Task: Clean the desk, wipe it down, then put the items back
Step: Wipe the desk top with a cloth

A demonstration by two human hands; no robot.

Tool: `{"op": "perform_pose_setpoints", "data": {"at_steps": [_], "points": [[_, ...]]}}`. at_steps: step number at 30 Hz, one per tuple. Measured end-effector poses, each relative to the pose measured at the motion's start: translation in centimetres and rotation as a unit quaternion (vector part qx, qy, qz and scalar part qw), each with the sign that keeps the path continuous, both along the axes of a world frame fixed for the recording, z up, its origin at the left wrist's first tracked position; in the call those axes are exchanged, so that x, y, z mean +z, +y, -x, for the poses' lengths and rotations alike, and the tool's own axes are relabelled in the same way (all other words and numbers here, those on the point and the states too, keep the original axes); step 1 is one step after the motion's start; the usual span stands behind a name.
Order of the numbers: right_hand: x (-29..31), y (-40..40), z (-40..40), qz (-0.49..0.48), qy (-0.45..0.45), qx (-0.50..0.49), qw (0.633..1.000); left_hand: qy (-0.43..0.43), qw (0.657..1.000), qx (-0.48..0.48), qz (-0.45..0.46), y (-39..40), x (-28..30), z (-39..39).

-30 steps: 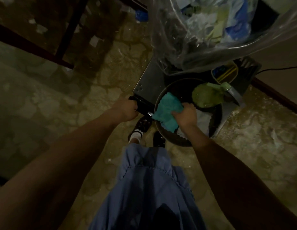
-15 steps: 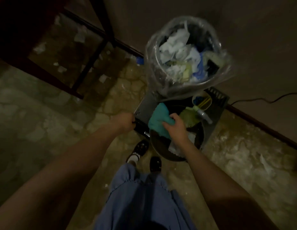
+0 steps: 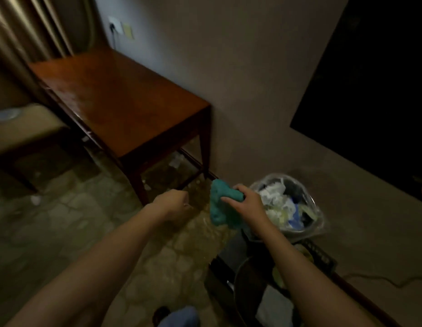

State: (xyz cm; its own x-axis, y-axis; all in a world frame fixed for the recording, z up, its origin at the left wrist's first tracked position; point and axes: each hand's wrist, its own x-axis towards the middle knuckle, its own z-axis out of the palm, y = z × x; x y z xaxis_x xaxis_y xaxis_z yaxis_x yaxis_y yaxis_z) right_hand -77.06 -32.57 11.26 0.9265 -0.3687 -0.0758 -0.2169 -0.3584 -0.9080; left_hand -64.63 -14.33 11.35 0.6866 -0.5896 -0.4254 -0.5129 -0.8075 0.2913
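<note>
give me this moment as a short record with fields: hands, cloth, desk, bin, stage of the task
right hand: grips the teal cloth, held up in the air
left hand: fingers curled, holds nothing
desk: wooden top bare, stands against the wall
stool: cushioned, left of the desk
trash bin: clear liner, full of paper waste, on the floor right of the desk
stage: cloth in hand, wiping not yet begun

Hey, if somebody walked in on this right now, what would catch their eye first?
Probably the teal cloth, bunched in the right hand in mid-frame, the brightest colour in a dim room. Next the bare wooden desk against the wall at upper left. Then the bin on the floor beside the right hand, lined with clear plastic and stuffed with crumpled paper.
</note>
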Motion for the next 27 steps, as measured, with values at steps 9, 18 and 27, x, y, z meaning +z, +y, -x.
{"op": "perform_pose_setpoints", "data": {"at_steps": [9,18,27], "points": [[5.2,13.2,-16.7,-0.031,-0.052,0.126,0.99,-0.072,0.994,0.079,0.014,15.0,4.6,-11.2],[6.0,24.7,-31.1,-0.063,-0.081,0.189,0.977,-0.087,0.972,0.216,-0.019,30.1,6.1,-20.4],[3.3,31.5,-48.6,-0.06,-0.073,0.228,0.969,-0.071,0.966,0.235,-0.08,38.2,4.0,-36.0]]}}
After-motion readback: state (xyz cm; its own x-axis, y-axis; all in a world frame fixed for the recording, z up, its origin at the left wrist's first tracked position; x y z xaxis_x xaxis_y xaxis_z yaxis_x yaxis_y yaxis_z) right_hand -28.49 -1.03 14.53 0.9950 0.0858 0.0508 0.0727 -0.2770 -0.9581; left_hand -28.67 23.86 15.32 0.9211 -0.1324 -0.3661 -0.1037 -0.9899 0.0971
